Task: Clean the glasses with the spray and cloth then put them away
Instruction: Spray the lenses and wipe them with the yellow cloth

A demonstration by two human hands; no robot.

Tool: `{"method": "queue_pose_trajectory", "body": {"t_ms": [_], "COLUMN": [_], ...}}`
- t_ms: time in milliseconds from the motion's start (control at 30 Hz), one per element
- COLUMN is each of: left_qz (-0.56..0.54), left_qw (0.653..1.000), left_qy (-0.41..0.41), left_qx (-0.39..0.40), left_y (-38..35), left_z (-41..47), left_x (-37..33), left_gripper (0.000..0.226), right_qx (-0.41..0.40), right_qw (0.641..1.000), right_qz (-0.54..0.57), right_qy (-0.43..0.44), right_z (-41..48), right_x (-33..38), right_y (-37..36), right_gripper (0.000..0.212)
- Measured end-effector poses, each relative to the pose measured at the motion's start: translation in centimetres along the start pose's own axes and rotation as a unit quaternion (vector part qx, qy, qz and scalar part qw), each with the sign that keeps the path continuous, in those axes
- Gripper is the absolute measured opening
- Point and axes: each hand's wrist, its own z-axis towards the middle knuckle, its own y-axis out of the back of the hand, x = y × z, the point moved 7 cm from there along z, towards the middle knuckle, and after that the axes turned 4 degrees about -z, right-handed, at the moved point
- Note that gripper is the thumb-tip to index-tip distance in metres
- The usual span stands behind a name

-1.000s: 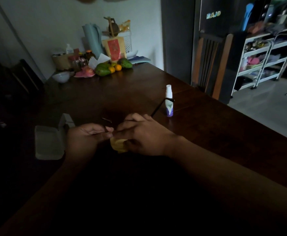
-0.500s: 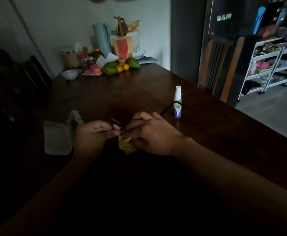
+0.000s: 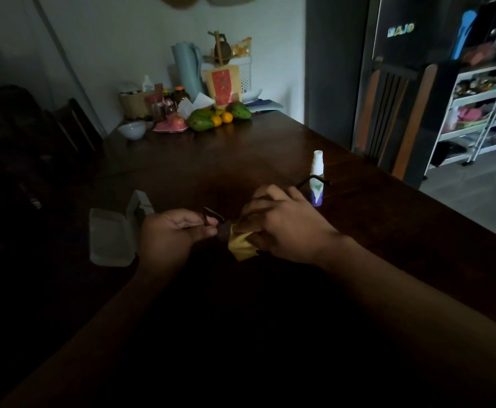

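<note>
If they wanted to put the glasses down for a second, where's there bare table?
The broad table stretch between the hands and the fruit is bare, as is the strip right of the spray bottle. The far end by the wall is crowded. The open case fills the spot beside the left hand.

Two hands: left hand (image 3: 167, 231), right hand (image 3: 288, 228). One pair of glasses (image 3: 214, 220), one yellow cloth (image 3: 241, 245), one spray bottle (image 3: 317, 179), one open case (image 3: 111, 240) near left. Far end: two green mangoes (image 3: 201, 122), two oranges (image 3: 221, 118), one white bowl (image 3: 132, 130). One chair (image 3: 394, 113) right.
</note>
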Motion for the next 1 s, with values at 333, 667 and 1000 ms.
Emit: {"method": "queue_pose_trajectory", "body": {"t_ms": [333,667,1000], "left_qz": [0.025,-0.001,0.024], "left_qw": [0.999,1.000,0.999], "left_qy": [0.030,0.017,0.034], "left_qx": [-0.004,-0.024,-0.009], "left_y": [0.2,0.4,0.6], "left_z": [0.3,0.1,0.7], "left_x": [0.6,0.6,0.8], "left_gripper": [0.016,0.010,0.018], "right_qx": [0.008,0.026,-0.006], "right_qw": [0.998,0.996,0.983], "right_qz": [0.046,0.066,0.177], "right_qy": [0.042,0.058,-0.052], "right_z": [0.1,0.1,-1.1], "right_x": [0.9,1.8,-3.5], "right_y": [-0.3,-0.1,0.0], "right_gripper": [0.037,0.036,0.038]}}
